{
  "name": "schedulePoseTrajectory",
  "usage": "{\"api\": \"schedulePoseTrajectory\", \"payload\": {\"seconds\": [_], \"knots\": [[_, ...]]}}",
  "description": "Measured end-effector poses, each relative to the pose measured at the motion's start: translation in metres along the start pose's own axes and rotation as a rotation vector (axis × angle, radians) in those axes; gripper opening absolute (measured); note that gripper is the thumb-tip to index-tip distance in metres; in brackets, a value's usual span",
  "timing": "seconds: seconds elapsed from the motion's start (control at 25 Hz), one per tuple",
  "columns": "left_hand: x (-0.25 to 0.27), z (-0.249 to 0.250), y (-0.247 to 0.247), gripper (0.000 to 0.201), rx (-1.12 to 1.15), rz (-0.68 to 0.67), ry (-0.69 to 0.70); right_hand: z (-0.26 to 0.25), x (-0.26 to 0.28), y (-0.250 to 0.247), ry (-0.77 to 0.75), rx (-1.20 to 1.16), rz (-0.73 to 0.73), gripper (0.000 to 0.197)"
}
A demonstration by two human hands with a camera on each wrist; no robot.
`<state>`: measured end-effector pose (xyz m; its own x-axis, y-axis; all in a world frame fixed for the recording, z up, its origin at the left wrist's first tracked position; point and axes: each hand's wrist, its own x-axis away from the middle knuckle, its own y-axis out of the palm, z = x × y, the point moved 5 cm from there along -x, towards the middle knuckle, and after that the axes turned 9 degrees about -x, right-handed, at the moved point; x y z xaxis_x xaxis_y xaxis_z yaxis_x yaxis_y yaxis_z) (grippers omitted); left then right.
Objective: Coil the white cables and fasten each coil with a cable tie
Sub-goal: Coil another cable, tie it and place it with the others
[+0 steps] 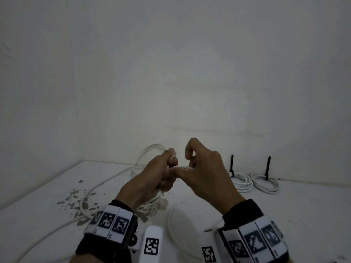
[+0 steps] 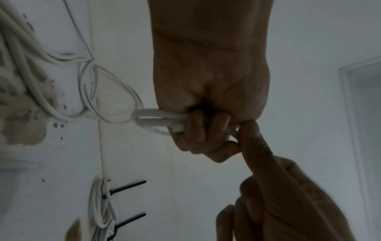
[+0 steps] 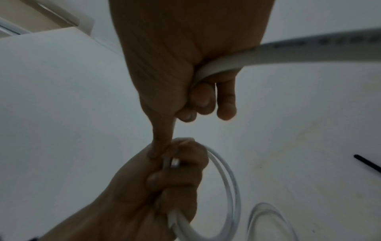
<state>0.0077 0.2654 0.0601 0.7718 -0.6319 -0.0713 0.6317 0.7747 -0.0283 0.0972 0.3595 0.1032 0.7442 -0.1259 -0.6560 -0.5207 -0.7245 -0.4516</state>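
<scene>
My left hand (image 1: pixel 168 168) is raised over the table and grips several loops of a white cable coil (image 1: pixel 146 152). In the left wrist view the loops (image 2: pixel 156 119) stick out of the fist to the left. My right hand (image 1: pixel 191 163) is close beside it. Its lower fingers curl round a free stretch of the same white cable (image 3: pixel 218 65), which runs off to the right. The right index finger (image 3: pixel 161 140) reaches across and touches my left hand (image 3: pixel 177 169). No cable tie shows in either hand.
Two coiled white cables (image 1: pixel 242 182) (image 1: pixel 266 184) lie at the back right against the wall, each with a black cable tie (image 1: pixel 232 163) (image 1: pixel 268 166) standing up. Loose cable (image 1: pixel 85 202) trails over the stained table (image 1: pixel 313 205) at the left and front. A wall corner stands at the left.
</scene>
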Motion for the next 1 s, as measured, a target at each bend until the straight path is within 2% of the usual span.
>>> {"api": "schedulePoseTrajectory", "payload": {"seconds": [0.08,0.2,0.24,0.28,0.32,0.44,0.48,0.52,0.64,0.72,0.76,0.84,0.92,1.0], "knots": [[-0.001,-0.003,0.003,0.044,0.012,-0.050,-0.038,0.011,-0.001,-0.012,0.132,-0.106,-0.063,0.043],[-0.003,-0.002,-0.002,0.044,0.084,-0.104,-0.013,0.018,0.009,-0.028,0.267,-0.281,-0.433,0.015],[-0.004,-0.002,-0.005,0.042,0.119,-0.129,-0.011,0.020,0.013,-0.034,0.283,-0.339,-0.501,0.011],[-0.004,-0.002,-0.006,0.041,0.146,-0.156,-0.016,0.023,0.013,-0.041,0.280,-0.384,-0.492,0.013],[-0.005,-0.003,-0.006,0.043,0.164,-0.181,-0.024,0.026,0.011,-0.047,0.273,-0.392,-0.417,0.013],[-0.003,-0.005,-0.002,0.045,0.227,-0.268,-0.043,0.034,0.001,-0.056,0.184,-0.205,-0.095,0.019],[-0.001,-0.003,0.000,0.043,0.266,-0.293,-0.041,0.034,0.001,-0.053,0.170,-0.207,-0.048,0.021],[0.000,-0.001,0.001,0.041,0.319,-0.311,-0.037,0.032,0.001,-0.048,0.182,-0.280,-0.067,0.021],[0.002,0.009,-0.002,0.041,0.462,-0.324,0.000,0.026,0.007,-0.025,0.243,-0.618,-0.245,0.024],[0.001,0.011,-0.005,0.040,0.516,-0.388,0.041,0.032,0.004,-0.021,0.244,-0.616,-0.155,0.025],[0.002,0.012,-0.004,0.040,0.551,-0.474,0.059,0.038,0.002,-0.019,0.287,-0.620,-0.083,0.033],[0.006,0.014,0.002,0.038,0.642,-0.665,0.097,0.051,0.003,-0.010,0.476,-0.809,0.006,0.050],[0.009,0.015,0.009,0.042,0.703,-0.756,0.105,0.049,0.008,0.002,0.568,-0.966,-0.101,0.043],[0.010,0.014,0.016,0.046,0.739,-0.812,0.083,0.041,0.010,0.000,0.558,-0.942,-0.163,0.025]]}}
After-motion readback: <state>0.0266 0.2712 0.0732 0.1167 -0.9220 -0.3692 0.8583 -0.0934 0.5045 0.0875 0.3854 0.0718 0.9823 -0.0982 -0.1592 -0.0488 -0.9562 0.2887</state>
